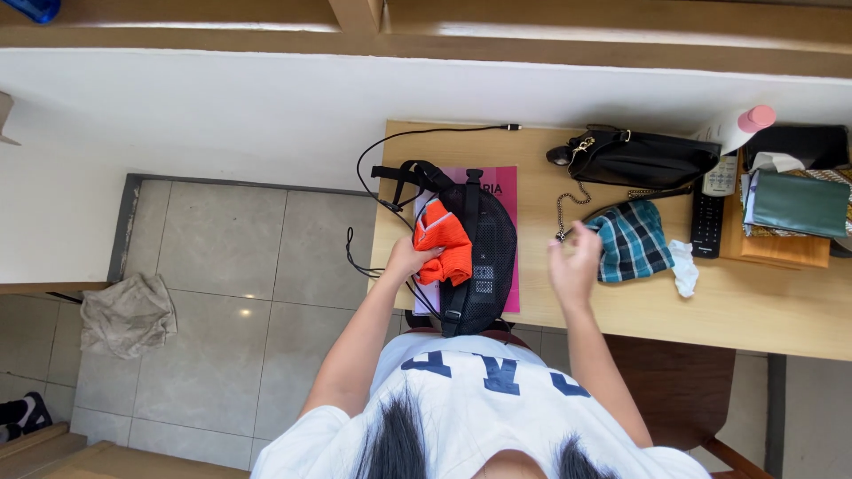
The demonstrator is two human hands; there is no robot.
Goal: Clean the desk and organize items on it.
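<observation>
My left hand (410,259) grips the left edge of a black mesh waist bag (486,248) where a folded orange cloth (445,241) pokes out of it. The bag lies on a pink booklet (508,188) on the wooden desk (612,310). My right hand (575,264) hovers above the desk with its fingers loosely spread, holding nothing, just left of a blue-green plaid cloth (632,239).
A black handbag (639,160) with a chain lies at the back, beside a black remote (707,223), a pink-capped white bottle (737,129), a crumpled white tissue (683,268) and a green pouch (799,204). A black cable (417,135) loops off the desk. A grey rag (129,312) lies on the tiled floor.
</observation>
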